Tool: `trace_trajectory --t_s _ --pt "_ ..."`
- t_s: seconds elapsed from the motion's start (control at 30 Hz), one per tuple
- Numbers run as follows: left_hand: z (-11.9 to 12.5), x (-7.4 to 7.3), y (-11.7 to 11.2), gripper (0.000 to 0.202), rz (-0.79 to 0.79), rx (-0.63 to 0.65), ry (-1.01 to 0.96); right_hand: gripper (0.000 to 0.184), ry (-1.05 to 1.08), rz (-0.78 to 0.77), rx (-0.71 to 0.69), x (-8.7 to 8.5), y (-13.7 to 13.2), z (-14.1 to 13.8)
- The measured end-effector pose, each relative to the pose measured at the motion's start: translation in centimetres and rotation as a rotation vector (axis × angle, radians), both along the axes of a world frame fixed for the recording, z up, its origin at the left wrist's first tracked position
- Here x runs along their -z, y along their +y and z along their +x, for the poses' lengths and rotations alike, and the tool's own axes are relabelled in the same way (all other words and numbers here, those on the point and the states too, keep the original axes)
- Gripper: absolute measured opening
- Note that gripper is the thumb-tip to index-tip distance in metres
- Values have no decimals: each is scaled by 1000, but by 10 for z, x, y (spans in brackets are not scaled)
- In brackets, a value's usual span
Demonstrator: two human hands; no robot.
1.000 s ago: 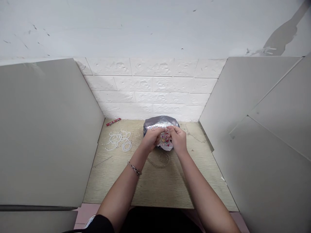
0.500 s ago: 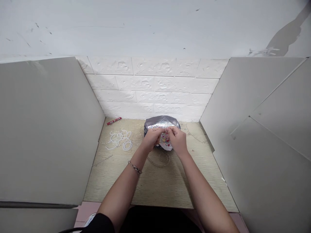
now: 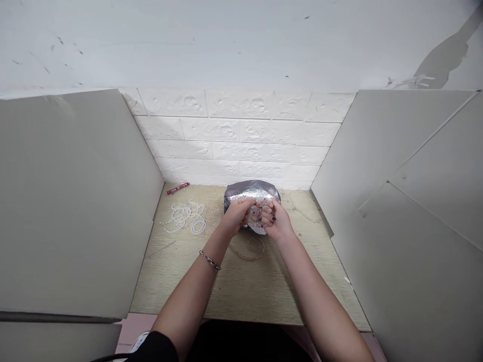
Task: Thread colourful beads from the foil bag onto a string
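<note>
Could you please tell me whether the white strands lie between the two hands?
No, the white strands lie left of the left hand.

- A small work booth, seemingly for beadwork; whether home or workshop is unclear
- Grey partitions (image 3: 396, 201) on both sides, white brick-patterned wall (image 3: 241, 130) behind
- Wood-grain tabletop (image 3: 260, 291) bearing white strands (image 3: 194, 227), shiny pouch (image 3: 252, 189) with coloured beads (image 3: 255, 218)

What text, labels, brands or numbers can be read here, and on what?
No text is legible.
Red strip, back left of the table: pale marks, possibly lettering, too small to read.
Silvery bag: no lettering I can make out.
White item, lower left: marks too blurred to read.
</note>
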State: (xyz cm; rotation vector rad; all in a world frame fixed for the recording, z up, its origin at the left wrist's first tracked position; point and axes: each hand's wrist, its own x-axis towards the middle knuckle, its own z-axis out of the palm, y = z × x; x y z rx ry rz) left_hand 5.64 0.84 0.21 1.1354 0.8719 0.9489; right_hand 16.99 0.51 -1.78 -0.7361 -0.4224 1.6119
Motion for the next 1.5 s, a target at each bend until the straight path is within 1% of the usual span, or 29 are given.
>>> trace_trajectory --t_s 0.03,0.1,0.17,0.23,0.33,0.43,0.63,0.7,0.77,0.83,0.9,0.97,1.1,1.2,1.3,1.4,1.47,1.5 --pt "0 0 0 22 1 -1 0 25 66 -36 -31 0 1 1" --pt "0 1 0 22 1 -5 0 20 129 -78 -41 -1 2 3" --pt "0 1 0 22 1 -8 -2 18 125 -90 -23 -2 2 3" --pt "-1 2 0 22 2 -4 -3 17 72 -73 -2 -2 1 1" --pt "-1 2 1 22 8 4 2 15 -113 28 40 -1 -1 -3" --pt "-1 2 1 22 18 -21 26 21 -305 149 53 -1 -5 -5" --pt "1 2 1 27 51 -72 98 26 -501 205 64 -1 -6 -3" --pt "1 2 2 28 66 -89 130 28 -603 225 88 0 -5 -2" --pt "1 3 2 29 80 -96 163 29 -734 276 137 1 -3 -1" --pt "0 4 3 30 94 -99 201 27 -862 359 182 1 -2 2" --pt "0 5 4 30 109 -99 239 25 -954 424 196 0 -2 4" --pt "-1 5 4 30 114 -99 265 24 -1005 451 192 -2 -3 6" --pt "-1 3 2 27 89 -91 265 24 -1066 480 234 -3 -6 5" --pt "0 0 1 27 40 -79 207 22 -1101 501 285 -4 -9 3" --pt "1 0 1 29 -18 -99 155 20 -1098 518 312 -6 -11 0" --pt "1 1 1 34 -27 -92 151 18 -1050 505 325 -6 -12 -2" --pt "0 2 1 34 -5 -68 151 16 -948 456 303 -6 -11 -2" --pt "0 2 1 33 12 -59 154 15 -861 413 270 -5 -10 -2"
